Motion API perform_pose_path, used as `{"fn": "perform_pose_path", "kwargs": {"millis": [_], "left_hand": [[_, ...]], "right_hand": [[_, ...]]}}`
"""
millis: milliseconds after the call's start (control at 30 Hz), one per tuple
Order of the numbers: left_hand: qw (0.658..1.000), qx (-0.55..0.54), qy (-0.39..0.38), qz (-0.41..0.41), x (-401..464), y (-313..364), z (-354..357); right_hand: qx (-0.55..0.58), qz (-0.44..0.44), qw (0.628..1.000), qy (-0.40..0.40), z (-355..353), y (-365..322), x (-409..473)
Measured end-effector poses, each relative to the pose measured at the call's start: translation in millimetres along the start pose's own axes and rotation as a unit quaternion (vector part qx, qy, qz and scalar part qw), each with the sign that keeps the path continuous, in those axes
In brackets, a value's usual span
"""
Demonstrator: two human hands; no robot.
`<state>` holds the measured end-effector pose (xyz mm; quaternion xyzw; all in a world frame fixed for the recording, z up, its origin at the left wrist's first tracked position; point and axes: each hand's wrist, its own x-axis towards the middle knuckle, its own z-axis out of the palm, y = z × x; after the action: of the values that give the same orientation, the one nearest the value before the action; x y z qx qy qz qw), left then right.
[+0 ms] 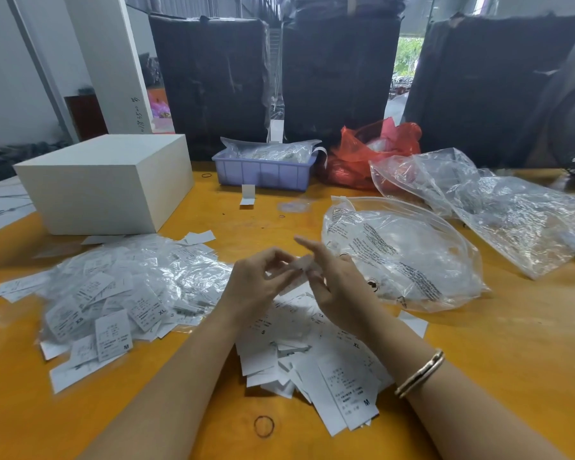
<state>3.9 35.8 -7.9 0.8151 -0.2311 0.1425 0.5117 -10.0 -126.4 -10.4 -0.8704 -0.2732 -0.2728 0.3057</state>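
My left hand (256, 283) and my right hand (339, 287) meet above the middle of the yellow table (478, 343). Between them they pinch a small white label (301, 263), which is blurred. My right index finger points up and away. Under my hands lies a loose heap of white size labels (329, 366) printed S, M and XL. To the left, a bigger heap of labels (113, 293) sits partly under clear plastic film.
A white box (103, 184) stands at the back left. A lavender bin (263, 171) with bagged items and a red plastic bag (362, 151) are at the back. Clear printed bags (402, 257) lie to the right. A rubber band (264, 425) lies near the front edge.
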Motion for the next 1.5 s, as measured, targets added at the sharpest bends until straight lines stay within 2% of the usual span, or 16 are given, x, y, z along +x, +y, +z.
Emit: {"fn": "perform_pose_path", "kwargs": {"millis": [133, 267, 433, 500, 567, 633, 667, 733, 800, 867, 967, 1033, 1133, 1333, 1433, 1500], "left_hand": [[0.999, -0.037, 0.029, -0.022, 1, 1, -3], [0.999, -0.035, 0.012, -0.014, -1, 3, -2], [1.000, -0.010, 0.022, -0.021, 0, 1, -5], [0.998, -0.005, 0.053, -0.026, 1, -1, -9], [0.994, 0.030, 0.103, -0.039, 3, -4, -15], [0.976, 0.145, 0.156, -0.052, 3, -8, -21], [0.961, 0.206, 0.172, -0.063, 3, -10, -25], [0.934, 0.293, 0.177, -0.099, 1, -15, -30], [0.908, 0.363, 0.157, -0.140, 1, -19, -34], [0.878, 0.428, 0.128, -0.171, 1, -22, -35], [0.855, 0.480, 0.113, -0.163, 1, -22, -33], [0.866, 0.468, 0.120, -0.128, 1, -21, -29], [0.901, 0.413, 0.108, -0.070, 0, -17, -18], [0.953, 0.294, 0.065, -0.008, -1, -11, -1], [0.969, 0.240, 0.054, 0.005, -1, -8, 3], [0.983, 0.174, 0.052, -0.004, 0, -4, 4]], "right_hand": [[0.090, 0.093, 0.987, 0.100, -8, 7, 3], [0.100, 0.084, 0.990, 0.051, -2, 5, 2], [0.035, 0.028, 0.999, 0.010, -1, 7, 1], [0.016, 0.016, 0.997, 0.076, -12, 12, 4], [-0.023, 0.048, 0.979, 0.197, -27, 24, 7], [-0.098, 0.119, 0.948, 0.280, -43, 44, 7], [-0.130, 0.163, 0.936, 0.285, -50, 55, 5], [-0.174, 0.257, 0.928, 0.208, -55, 74, -2], [-0.215, 0.347, 0.911, 0.060, -51, 86, -6], [-0.273, 0.379, 0.883, -0.051, -46, 90, -7], [-0.344, 0.358, 0.865, -0.075, -44, 92, -3], [-0.357, 0.348, 0.865, -0.054, -43, 92, -3], [-0.344, 0.345, 0.874, -0.008, -42, 91, -5], [-0.245, 0.331, 0.903, 0.121, -45, 87, -9], [-0.215, 0.279, 0.917, 0.187, -46, 82, -9], [-0.180, 0.210, 0.936, 0.219, -45, 72, -7]]}}
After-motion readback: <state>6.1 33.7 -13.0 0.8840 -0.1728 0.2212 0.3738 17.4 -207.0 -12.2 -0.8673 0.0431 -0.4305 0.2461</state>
